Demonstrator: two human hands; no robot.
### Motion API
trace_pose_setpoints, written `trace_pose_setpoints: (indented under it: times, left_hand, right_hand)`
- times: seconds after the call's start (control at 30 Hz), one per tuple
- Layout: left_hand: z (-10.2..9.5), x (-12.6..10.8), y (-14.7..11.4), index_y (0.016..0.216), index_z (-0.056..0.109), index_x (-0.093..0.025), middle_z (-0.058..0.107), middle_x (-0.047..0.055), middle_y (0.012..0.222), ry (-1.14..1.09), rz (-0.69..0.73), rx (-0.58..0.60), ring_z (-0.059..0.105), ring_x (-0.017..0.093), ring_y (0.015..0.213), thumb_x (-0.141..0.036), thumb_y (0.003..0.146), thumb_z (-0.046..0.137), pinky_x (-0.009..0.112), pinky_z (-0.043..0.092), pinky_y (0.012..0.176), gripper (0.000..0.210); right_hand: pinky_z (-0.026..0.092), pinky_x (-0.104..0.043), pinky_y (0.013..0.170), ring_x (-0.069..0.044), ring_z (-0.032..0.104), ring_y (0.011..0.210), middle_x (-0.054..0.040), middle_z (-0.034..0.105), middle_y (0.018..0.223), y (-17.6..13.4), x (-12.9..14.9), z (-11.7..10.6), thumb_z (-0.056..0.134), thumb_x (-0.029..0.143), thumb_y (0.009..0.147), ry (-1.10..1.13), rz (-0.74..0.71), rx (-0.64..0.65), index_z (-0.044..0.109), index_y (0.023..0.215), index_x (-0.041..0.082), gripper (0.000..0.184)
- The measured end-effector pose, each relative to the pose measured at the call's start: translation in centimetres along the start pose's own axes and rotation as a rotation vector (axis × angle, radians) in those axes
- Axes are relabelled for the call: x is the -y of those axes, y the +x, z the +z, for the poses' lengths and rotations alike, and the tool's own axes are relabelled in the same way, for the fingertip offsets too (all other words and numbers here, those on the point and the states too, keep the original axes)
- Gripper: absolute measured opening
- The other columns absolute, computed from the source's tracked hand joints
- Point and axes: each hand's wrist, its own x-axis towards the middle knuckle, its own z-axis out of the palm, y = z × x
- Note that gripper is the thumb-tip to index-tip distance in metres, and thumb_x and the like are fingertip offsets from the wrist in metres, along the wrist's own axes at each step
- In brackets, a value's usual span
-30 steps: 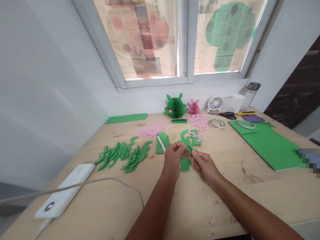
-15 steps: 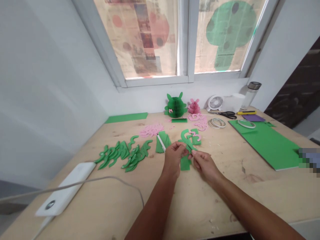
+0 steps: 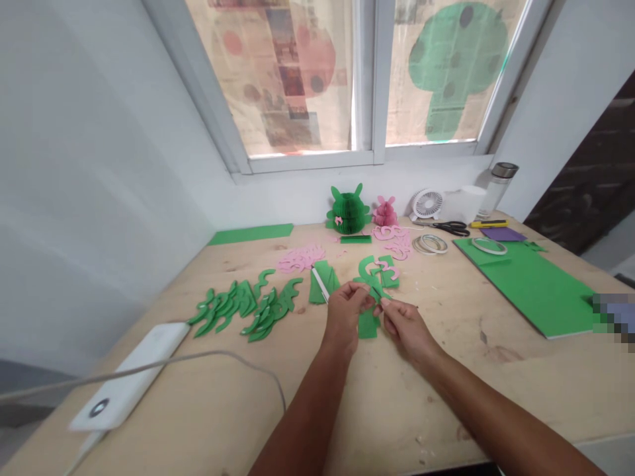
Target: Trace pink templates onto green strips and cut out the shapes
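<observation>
Between my two hands is a small green paper piece (image 3: pixel 378 291), pinched from both sides above the table. My left hand (image 3: pixel 346 309) grips its left side with closed fingers. The thumb and fingers of my right hand (image 3: pixel 403 324) close on its right end. Beneath the hands lies a green paper rectangle (image 3: pixel 368 324). Just beyond them are a curved green cutout (image 3: pixel 366 266) and a wavy pink cutout (image 3: pixel 389 270). A white pen (image 3: pixel 320 283) rests on folded green paper (image 3: pixel 317 296) left of my left hand.
Piles of green cutouts (image 3: pixel 270 314) and pink cutouts (image 3: pixel 300 256) lie to the left, near a white power bank (image 3: pixel 131 377) and its cable (image 3: pixel 218 352). Green and pink paper figures (image 3: pixel 350 213) stand at the back. Tape rolls (image 3: pixel 430 244), scissors (image 3: pixel 454 229) and a green sheet (image 3: pixel 530 291) are on the right.
The green paper piece between my hands has turned slightly. Both hands stay in almost the same place, and the things on the table have not moved.
</observation>
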Motion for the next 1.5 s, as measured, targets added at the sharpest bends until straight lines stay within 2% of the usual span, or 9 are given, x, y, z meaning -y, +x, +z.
trace_pose_setpoints:
  times: [1.5]
  left_hand:
    - [0.14, 0.01, -0.06, 0.058, 0.057, -0.016, 0.050, -0.005, 0.050, -0.005, 0.005, -0.009, 0.049, 0.009, 0.050, -0.025, 0.056, 0.069, 0.024, 0.044, 0.058, 0.015]
  right_hand:
    - [0.012, -0.024, 0.040, -0.007, 0.021, 0.037, 0.0096, 0.031, 0.038, 0.23, -0.32, -0.16, 0.058, 0.064, 0.074, 0.001, -0.015, -0.011, 0.060, 0.070, 0.016, 0.048]
